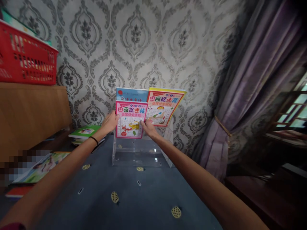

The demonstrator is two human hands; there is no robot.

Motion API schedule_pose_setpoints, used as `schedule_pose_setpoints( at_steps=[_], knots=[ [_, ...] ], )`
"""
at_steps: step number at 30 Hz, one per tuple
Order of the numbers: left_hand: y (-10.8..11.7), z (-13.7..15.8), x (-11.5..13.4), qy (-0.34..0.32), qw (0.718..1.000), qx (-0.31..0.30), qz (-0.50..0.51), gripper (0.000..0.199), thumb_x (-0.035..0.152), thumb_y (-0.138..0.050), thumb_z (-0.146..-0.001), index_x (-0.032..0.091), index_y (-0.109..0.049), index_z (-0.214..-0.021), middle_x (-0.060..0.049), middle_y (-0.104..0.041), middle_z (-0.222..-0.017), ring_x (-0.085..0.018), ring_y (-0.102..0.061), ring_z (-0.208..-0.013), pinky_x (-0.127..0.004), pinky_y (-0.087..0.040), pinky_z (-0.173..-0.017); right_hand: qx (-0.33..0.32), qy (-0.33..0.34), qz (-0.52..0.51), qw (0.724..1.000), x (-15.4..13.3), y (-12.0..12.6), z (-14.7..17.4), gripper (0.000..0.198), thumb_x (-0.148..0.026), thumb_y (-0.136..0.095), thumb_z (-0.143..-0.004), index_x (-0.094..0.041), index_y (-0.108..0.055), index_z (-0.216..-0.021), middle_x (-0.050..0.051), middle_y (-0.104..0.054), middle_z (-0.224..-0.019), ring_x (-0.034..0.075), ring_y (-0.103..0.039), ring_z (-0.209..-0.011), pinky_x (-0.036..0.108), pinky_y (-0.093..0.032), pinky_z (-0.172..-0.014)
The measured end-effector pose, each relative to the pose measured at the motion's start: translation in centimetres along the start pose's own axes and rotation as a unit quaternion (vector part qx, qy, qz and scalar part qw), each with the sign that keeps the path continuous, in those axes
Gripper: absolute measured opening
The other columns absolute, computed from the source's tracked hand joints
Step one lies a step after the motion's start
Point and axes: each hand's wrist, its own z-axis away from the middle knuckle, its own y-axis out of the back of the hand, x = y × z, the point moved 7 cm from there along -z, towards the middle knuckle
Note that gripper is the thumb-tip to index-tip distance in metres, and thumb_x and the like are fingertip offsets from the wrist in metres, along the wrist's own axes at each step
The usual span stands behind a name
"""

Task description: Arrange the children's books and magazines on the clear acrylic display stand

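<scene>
Between my two hands is a pink picture book (131, 119) with a fox and a yellow tiger on its cover. My left hand (110, 121) grips its left edge, and my right hand (149, 127) pinches the right edge. The book stands upright at a clear acrylic rack (136, 158), in front of a blue book (132, 94) whose lower part it hides. To the right, a red-and-yellow picture book (165, 107) leans on the rack, tilted, close behind my right hand. Whether the pink book rests on a tier cannot be made out.
A dark blue patterned cloth (96, 198) covers the table. At left lie a stack of books (85, 131) and a picture-covered book (45, 167). A red basket (28, 54) sits on a wooden cabinet (33, 111). Purple curtains (242, 89) hang at right, beside the patterned wall.
</scene>
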Motion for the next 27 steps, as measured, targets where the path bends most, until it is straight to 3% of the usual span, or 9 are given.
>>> schedule_pose_setpoints(
  at_steps=[9, 22, 27],
  knots=[
    [1.0, -1.2, 0.3, 0.017, 0.995, 0.036, 0.093, 0.028, 0.033, -0.033, -0.101, 0.018, -0.056, -0.105, -0.018, -0.071, -0.111, -0.033, -0.066, -0.108, -0.042, -0.049, -0.091, 0.041, -0.024, -0.044, 0.998, 0.1, 0.0, 0.1, 0.035, -0.035, -0.03, -0.107, -0.018, -0.06, -0.107, 0.015, -0.071, -0.112, 0.026, -0.066, -0.107, 0.032, -0.046, -0.088],
    [0.7, -2.0, 0.0, 0.039, 0.989, 0.053, 0.134, 0.02, 0.031, -0.04, -0.099, 0.018, -0.048, -0.112, -0.019, -0.069, -0.109, -0.033, -0.067, -0.108, -0.046, -0.049, -0.095, 0.058, -0.028, -0.043, 0.997, 0.3, -0.3, -0.7, 0.034, -0.037, -0.035, -0.107, -0.018, -0.064, -0.106, 0.012, -0.072, -0.099, 0.024, -0.067, -0.098, 0.029, -0.048, -0.081],
    [0.5, -2.2, 0.0, 0.035, 0.983, 0.069, 0.166, 0.025, 0.03, -0.042, -0.097, 0.015, -0.045, -0.118, -0.022, -0.067, -0.114, -0.035, -0.066, -0.111, -0.05, -0.048, -0.098, 0.053, -0.038, -0.029, 0.997, 0.2, -0.2, -0.7, 0.038, -0.038, -0.033, -0.107, -0.016, -0.065, -0.11, 0.015, -0.073, -0.104, 0.026, -0.069, -0.101, 0.031, -0.048, -0.084]
  ],
)
